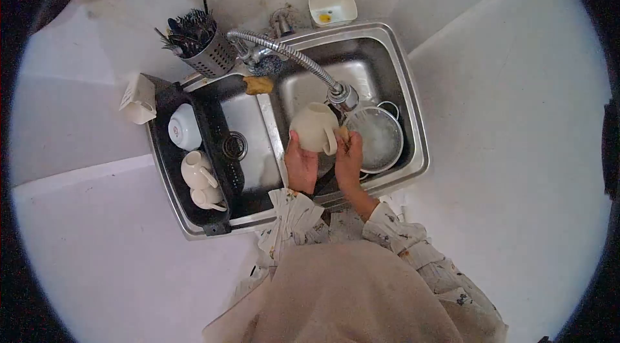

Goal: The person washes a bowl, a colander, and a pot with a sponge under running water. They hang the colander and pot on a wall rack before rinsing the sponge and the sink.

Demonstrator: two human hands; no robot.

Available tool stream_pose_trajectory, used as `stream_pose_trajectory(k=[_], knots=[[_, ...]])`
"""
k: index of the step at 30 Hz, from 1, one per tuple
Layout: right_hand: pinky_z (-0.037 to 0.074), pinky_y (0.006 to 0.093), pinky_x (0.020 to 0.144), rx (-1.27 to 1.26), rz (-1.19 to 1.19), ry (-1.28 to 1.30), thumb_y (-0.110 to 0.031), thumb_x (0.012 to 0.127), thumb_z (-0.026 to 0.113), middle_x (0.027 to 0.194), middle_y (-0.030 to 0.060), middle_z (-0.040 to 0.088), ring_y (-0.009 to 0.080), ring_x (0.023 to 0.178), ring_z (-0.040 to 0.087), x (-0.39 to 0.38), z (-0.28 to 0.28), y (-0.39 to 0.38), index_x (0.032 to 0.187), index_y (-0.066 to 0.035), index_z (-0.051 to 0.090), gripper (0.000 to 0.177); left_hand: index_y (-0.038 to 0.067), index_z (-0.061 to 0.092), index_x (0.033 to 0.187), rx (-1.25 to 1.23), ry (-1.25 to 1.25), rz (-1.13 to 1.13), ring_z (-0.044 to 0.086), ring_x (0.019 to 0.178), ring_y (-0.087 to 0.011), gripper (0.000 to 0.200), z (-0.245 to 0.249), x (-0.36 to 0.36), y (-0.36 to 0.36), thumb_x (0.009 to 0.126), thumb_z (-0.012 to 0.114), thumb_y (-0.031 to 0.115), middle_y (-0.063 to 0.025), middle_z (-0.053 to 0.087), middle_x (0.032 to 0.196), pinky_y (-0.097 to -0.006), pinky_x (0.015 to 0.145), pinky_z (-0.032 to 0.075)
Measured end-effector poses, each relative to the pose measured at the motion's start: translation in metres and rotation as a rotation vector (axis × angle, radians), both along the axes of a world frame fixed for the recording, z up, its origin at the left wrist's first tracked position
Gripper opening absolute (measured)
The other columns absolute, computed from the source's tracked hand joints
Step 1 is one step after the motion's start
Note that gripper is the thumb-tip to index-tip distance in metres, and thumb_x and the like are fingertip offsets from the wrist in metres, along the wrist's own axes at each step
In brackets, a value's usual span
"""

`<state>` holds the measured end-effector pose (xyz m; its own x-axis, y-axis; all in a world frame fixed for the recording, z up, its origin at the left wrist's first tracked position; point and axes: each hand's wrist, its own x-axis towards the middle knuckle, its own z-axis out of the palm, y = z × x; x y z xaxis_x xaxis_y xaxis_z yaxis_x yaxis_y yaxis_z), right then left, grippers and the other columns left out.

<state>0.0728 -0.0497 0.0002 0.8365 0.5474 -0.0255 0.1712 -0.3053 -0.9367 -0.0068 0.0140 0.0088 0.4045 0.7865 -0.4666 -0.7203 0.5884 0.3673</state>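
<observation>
A cream mug (311, 129) is tilted over the right basin, its handle toward the right. My left hand (301, 165) is closed around the mug's lower left side. My right hand (349, 161) is closed beside the handle, with a small yellowish sponge (343, 131) partly showing at its fingertips. Just above, the faucet head (343, 97) hangs from a flexible metal hose (290, 52), and water runs from it. To the right of my right hand, a metal pot (378, 140) holding cloudy water stands in the basin.
A black drying rack (206, 149) at the left holds a white bowl (185, 127) and two cream mugs (199, 171). A tan sponge or cloth (259, 85) lies on the divider. Behind stand a cutlery holder (215, 56) and a white soap dish (333, 7).
</observation>
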Motion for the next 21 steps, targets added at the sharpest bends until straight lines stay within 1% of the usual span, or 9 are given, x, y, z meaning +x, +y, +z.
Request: stream_pose_trajectory(k=[4, 6, 7, 9, 10, 12, 16, 19, 21], knots=[[0.039, 0.0279, 0.071, -0.045, 0.132, 0.325, -0.020, 0.089, 0.052, 0.087, 0.0057, 0.046, 0.0122, 0.080, 0.043, 0.001, 0.027, -0.001, 0.090, -0.001, 0.047, 0.020, -0.003, 0.043, 0.119, 0.001, 0.030, 0.046, 0.048, 0.112, -0.0241, 0.045, -0.005, 0.003, 0.003, 0.087, 0.054, 0.026, -0.0133, 0.051, 0.119, -0.0383, 0.097, 0.038], [0.040, 0.0297, 0.070, 0.074, -0.019, 0.542, -0.018, 0.088, 0.053, 0.088, 0.0068, 0.048, 0.0145, 0.077, 0.046, 0.008, 0.048, 0.000, 0.091, -0.001, 0.050, 0.017, -0.002, 0.044, 0.117, 0.053, 0.306, -0.060, 0.048, 0.111, -0.0234, 0.043, 0.001, 0.000, 0.000, 0.087, 0.055, 0.027, -0.0126, 0.052, 0.117, -0.0373, 0.097, 0.038], [0.040, 0.0297, 0.070, 0.072, -0.018, 0.542, -0.018, 0.088, 0.053, 0.088, 0.0068, 0.048, 0.0145, 0.077, 0.046, 0.012, 0.050, 0.002, 0.091, -0.001, 0.050, 0.017, -0.002, 0.044, 0.117, 0.051, 0.306, -0.059, 0.048, 0.111, -0.0234, 0.043, 0.001, 0.001, 0.000, 0.087, 0.055, 0.027, -0.0126, 0.052, 0.117, -0.0373, 0.097, 0.038], [0.042, 0.0328, 0.069, 0.110, 0.149, -0.361, -0.012, 0.082, 0.057, 0.085, 0.0079, 0.051, 0.0208, 0.075, 0.051, 0.022, 0.051, 0.005, 0.095, -0.003, 0.054, 0.016, 0.001, 0.046, 0.116, 0.055, 0.168, 0.009, 0.053, 0.103, -0.0215, 0.041, -0.001, 0.007, -0.004, 0.086, 0.056, 0.028, -0.0103, 0.055, 0.113, -0.0357, 0.090, 0.043], [0.042, 0.0328, 0.069, 0.105, 0.147, -0.362, -0.012, 0.082, 0.057, 0.085, 0.0079, 0.051, 0.0208, 0.075, 0.051, 0.023, 0.050, 0.005, 0.095, -0.003, 0.054, 0.016, 0.001, 0.046, 0.116, 0.051, 0.167, 0.006, 0.053, 0.103, -0.0215, 0.041, -0.002, 0.008, -0.008, 0.086, 0.056, 0.028, -0.0103, 0.055, 0.113, -0.0357, 0.090, 0.043], [0.044, 0.0369, 0.069, 0.108, 0.455, -0.690, -0.004, 0.073, 0.059, 0.085, 0.0090, 0.053, 0.0291, 0.076, 0.053, 0.022, 0.043, 0.010, 0.097, -0.006, 0.059, 0.024, 0.005, 0.048, 0.114, -0.078, 0.256, -0.091, 0.057, 0.090, -0.0161, 0.038, -0.003, 0.009, -0.012, 0.086, 0.057, 0.028, -0.0062, 0.058, 0.105, -0.0295, 0.074, 0.048], [0.045, 0.0402, 0.070, 0.283, 0.675, -0.706, 0.002, 0.065, 0.057, 0.087, 0.0088, 0.054, 0.0311, 0.081, 0.053, 0.028, 0.035, 0.009, 0.093, -0.007, 0.062, 0.030, 0.008, 0.049, 0.113, -0.020, 0.206, -0.082, 0.056, 0.079, -0.0098, 0.035, 0.034, 0.014, -0.010, 0.086, 0.057, 0.028, -0.0022, 0.058, 0.097, -0.0218, 0.059, 0.045], [0.045, 0.0409, 0.072, 0.006, 0.493, -0.545, 0.004, 0.064, 0.057, 0.089, 0.0078, 0.055, 0.0300, 0.082, 0.054, 0.042, 0.052, 0.022, 0.093, -0.007, 0.063, 0.031, 0.007, 0.048, 0.112, 0.015, 0.323, -0.070, 0.056, 0.080, -0.0093, 0.033, 0.027, 0.012, -0.017, 0.086, 0.057, 0.025, -0.0016, 0.058, 0.097, -0.0214, 0.060, 0.045], [0.045, 0.0404, 0.073, 0.004, 0.495, -0.572, 0.005, 0.064, 0.057, 0.090, 0.0078, 0.055, 0.0295, 0.086, 0.054, 0.043, 0.052, 0.025, 0.092, -0.008, 0.063, 0.031, 0.006, 0.045, 0.117, 0.117, 0.392, -0.142, 0.057, 0.091, -0.0195, 0.036, 0.022, 0.011, -0.016, 0.085, 0.056, 0.018, -0.0062, 0.056, 0.107, -0.0307, 0.079, 0.047]])
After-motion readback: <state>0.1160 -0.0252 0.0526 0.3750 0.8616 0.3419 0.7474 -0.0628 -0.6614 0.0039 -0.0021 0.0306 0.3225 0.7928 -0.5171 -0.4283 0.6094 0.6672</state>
